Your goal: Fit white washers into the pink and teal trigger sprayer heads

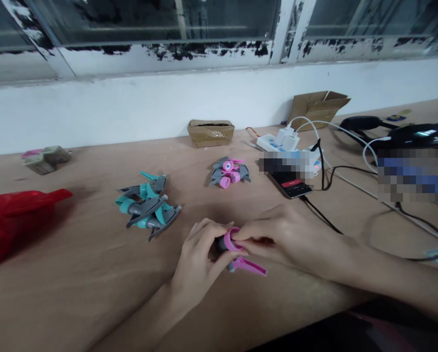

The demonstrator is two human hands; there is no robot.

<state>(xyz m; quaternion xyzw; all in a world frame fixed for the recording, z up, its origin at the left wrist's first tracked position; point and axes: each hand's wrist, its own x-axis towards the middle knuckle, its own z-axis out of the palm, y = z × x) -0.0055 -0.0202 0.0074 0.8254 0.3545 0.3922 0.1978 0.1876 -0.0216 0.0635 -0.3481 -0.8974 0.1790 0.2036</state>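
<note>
Near the table's front edge, my left hand (200, 252) is closed around a small pink and grey plastic piece (250, 266) with a round pink ring and a pink lever sticking out to the right. The fingertips of my right hand (277, 234) pinch at the ring's opening; whether they hold something small inside it is hidden. Beyond my hands lies a cluster of similar pink and grey pieces (229, 171). Left of my hands is a heap of teal and grey pieces (149, 203) of the same sort.
A red plastic bag (16, 215) lies at the left, with grey-green blocks (46, 159) behind it. Along the wall stand a small cardboard box (211, 133) and an open carton (316, 108). A phone (290, 183), a power strip (270, 143) and cables occupy the right.
</note>
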